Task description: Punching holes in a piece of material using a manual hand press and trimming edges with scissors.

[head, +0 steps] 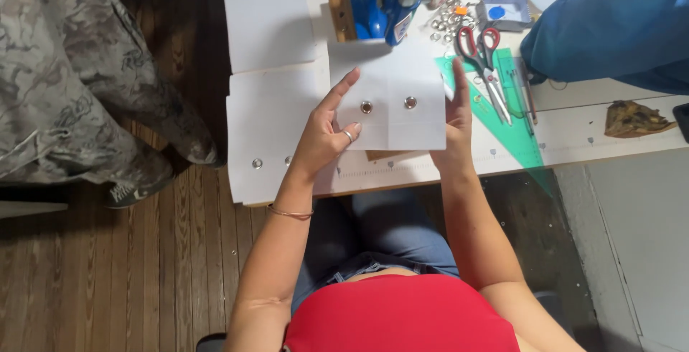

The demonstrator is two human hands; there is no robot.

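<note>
The left hand and the right hand hold a white folded sheet between them, just above the counter. The left fingers grasp its left edge, with the first finger pointing up along the side. The right fingers grasp its right edge; only the thumb side shows well. Two small metal rings sit side by side near the middle of the sheet, one on each side of a fold line.

I think the step in hand is checking the rings. To do it well, it looks best to keep the sheet flat and level, with a light grip at the edges so the paper does not bend or crease. Thumbs are best kept off the rings so both can be seen.

The blue press tool stands just behind the sheet's top edge. More white sheets lie under and to the left, and some have rings too. Loose rings lie near the press. The red-handled scissors rest on a green see-through triangle ruler just beside the right hand, so that hand should mind the blades.
</note>
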